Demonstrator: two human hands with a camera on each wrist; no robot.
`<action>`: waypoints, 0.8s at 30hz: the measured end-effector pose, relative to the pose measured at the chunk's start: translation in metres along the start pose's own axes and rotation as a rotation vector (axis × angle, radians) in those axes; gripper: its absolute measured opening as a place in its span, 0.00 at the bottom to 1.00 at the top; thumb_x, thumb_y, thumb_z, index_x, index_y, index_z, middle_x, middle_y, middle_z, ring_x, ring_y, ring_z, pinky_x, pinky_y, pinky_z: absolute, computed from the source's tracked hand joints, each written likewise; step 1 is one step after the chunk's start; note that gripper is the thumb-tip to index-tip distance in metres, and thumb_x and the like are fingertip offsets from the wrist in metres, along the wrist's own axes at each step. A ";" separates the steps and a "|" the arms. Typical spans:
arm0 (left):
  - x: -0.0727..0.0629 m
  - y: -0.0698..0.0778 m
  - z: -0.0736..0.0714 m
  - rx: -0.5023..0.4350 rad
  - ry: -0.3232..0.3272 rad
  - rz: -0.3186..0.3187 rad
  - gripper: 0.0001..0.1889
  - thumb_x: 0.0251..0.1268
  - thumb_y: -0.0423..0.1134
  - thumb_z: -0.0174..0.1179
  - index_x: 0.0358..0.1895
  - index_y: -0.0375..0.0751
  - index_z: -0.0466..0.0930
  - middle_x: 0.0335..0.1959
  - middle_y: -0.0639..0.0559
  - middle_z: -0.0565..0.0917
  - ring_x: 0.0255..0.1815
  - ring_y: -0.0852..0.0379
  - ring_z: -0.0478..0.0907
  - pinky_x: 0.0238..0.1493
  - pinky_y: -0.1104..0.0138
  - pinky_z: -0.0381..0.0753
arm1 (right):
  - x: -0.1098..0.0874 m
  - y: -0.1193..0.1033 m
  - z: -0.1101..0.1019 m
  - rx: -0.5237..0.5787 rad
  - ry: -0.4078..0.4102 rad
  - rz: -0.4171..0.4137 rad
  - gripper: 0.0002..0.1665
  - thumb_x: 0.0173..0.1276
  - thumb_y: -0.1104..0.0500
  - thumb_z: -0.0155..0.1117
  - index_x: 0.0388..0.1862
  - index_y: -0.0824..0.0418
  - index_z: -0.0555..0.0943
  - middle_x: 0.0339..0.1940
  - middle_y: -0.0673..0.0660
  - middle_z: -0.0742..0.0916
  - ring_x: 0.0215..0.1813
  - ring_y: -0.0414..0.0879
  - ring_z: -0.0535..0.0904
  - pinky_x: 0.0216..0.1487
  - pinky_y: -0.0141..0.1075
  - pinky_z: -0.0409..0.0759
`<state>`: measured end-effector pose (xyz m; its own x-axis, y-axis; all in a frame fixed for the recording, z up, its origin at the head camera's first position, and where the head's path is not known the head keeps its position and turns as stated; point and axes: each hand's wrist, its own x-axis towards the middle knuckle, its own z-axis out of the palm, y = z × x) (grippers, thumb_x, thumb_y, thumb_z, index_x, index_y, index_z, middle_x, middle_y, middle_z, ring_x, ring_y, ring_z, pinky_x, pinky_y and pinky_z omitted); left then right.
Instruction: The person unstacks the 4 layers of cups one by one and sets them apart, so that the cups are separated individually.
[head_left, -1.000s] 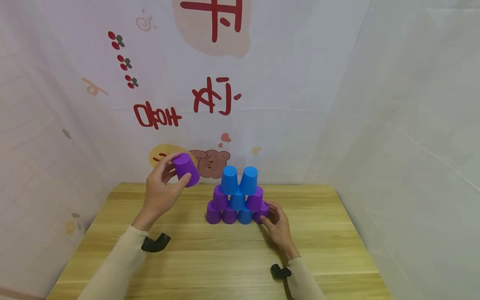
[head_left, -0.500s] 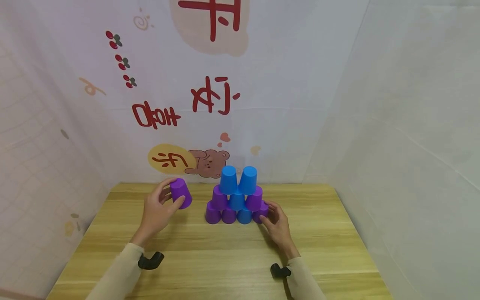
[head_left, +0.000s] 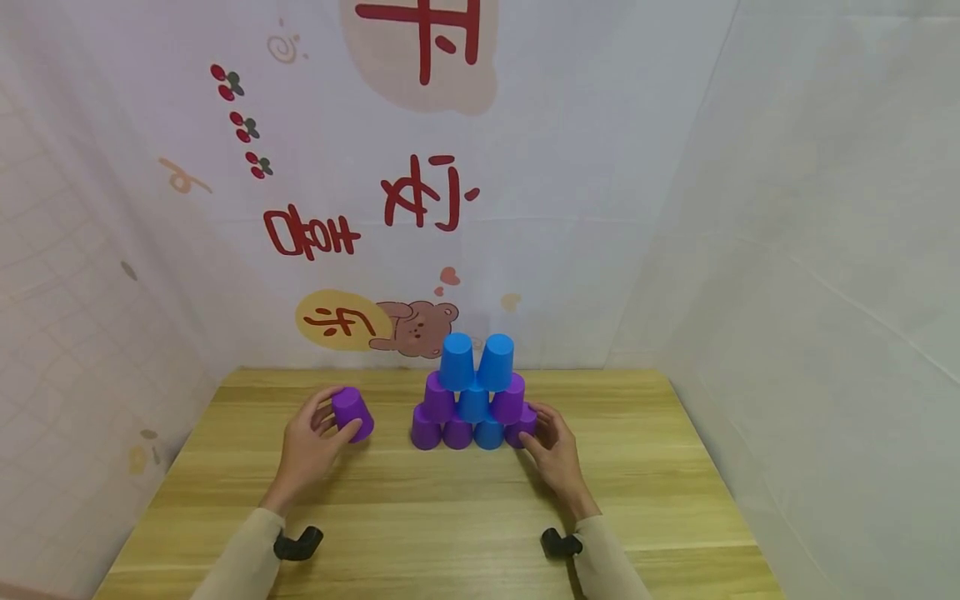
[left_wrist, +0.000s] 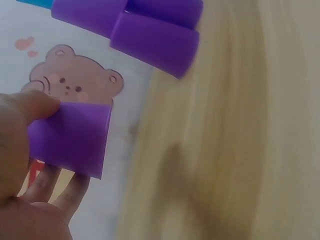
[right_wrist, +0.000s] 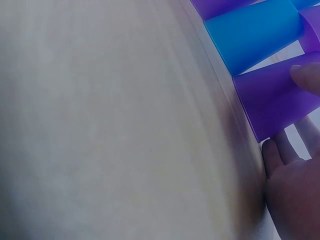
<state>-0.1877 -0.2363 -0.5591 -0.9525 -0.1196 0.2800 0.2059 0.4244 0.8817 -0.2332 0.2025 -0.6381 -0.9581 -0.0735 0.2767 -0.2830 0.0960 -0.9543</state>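
Head view: on the bench [head_left: 435, 525], a stack [head_left: 474, 402] of upturned cups, four below, three across the middle, two on top. From left to right, purple, purple, blue, purple at the bottom; purple, blue, purple in the middle; both blue at the top. Gripping a purple loose cup [head_left: 352, 414] with the left hand [head_left: 303, 450], left of the stack and apart from it, fingers [head_left: 343, 434] curled round its side, mouth downward, slightly tilted. Holding the purple end cup [head_left: 517, 427], at the stack's bottom right, with the right hand [head_left: 557, 458], fingers curled about it. Behind the stack, white cloth [head_left: 562, 167] with a printed bear [head_left: 422, 327].

Left wrist view: pinching the loose cup between thumb and fingers, thumb on one side, two fingertips at the other. Held above the bench, well clear of the stack, with a soft shadow [left_wrist: 175, 172] on the wood.

Right wrist view: gripping the end cup, thumb on its wall, fingers at the opposite side, partly cut off. Just beside it in the stack's bottom row, a blue cup [right_wrist: 255, 34].
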 end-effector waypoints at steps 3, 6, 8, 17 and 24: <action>-0.002 -0.008 0.001 0.012 0.001 -0.025 0.35 0.74 0.32 0.77 0.81 0.39 0.74 0.78 0.33 0.79 0.70 0.56 0.85 0.63 0.87 0.81 | 0.000 0.000 -0.001 0.004 -0.004 -0.003 0.35 0.76 0.74 0.73 0.79 0.64 0.76 0.75 0.70 0.85 0.74 0.47 0.85 0.76 0.28 0.83; -0.004 -0.014 0.002 0.016 -0.001 -0.046 0.35 0.74 0.31 0.77 0.80 0.39 0.74 0.78 0.34 0.80 0.71 0.50 0.85 0.63 0.87 0.81 | 0.000 -0.001 -0.001 0.014 -0.012 -0.001 0.35 0.76 0.74 0.72 0.79 0.64 0.76 0.75 0.70 0.85 0.75 0.49 0.85 0.76 0.29 0.83; -0.005 -0.017 0.003 0.012 -0.007 -0.052 0.35 0.74 0.31 0.77 0.80 0.37 0.74 0.78 0.34 0.79 0.73 0.40 0.84 0.63 0.88 0.80 | 0.000 -0.001 -0.001 0.020 -0.015 0.002 0.35 0.76 0.74 0.72 0.79 0.64 0.76 0.75 0.70 0.85 0.75 0.51 0.85 0.76 0.29 0.83; -0.011 -0.028 0.008 0.011 -0.002 -0.045 0.36 0.72 0.27 0.76 0.80 0.33 0.74 0.78 0.32 0.79 0.75 0.30 0.82 0.64 0.89 0.79 | -0.001 -0.004 -0.001 0.015 -0.019 0.008 0.34 0.77 0.73 0.72 0.79 0.63 0.75 0.76 0.70 0.85 0.78 0.63 0.82 0.77 0.29 0.82; -0.015 -0.030 0.011 0.005 0.013 0.021 0.37 0.68 0.21 0.76 0.79 0.30 0.74 0.77 0.27 0.78 0.74 0.24 0.82 0.65 0.90 0.76 | 0.000 -0.003 -0.002 0.008 -0.019 0.031 0.34 0.78 0.74 0.71 0.79 0.63 0.76 0.76 0.69 0.85 0.77 0.53 0.84 0.77 0.29 0.82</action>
<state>-0.1822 -0.2375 -0.5941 -0.9450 -0.1226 0.3034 0.2245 0.4318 0.8736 -0.2322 0.2038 -0.6352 -0.9655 -0.0891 0.2445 -0.2523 0.0903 -0.9634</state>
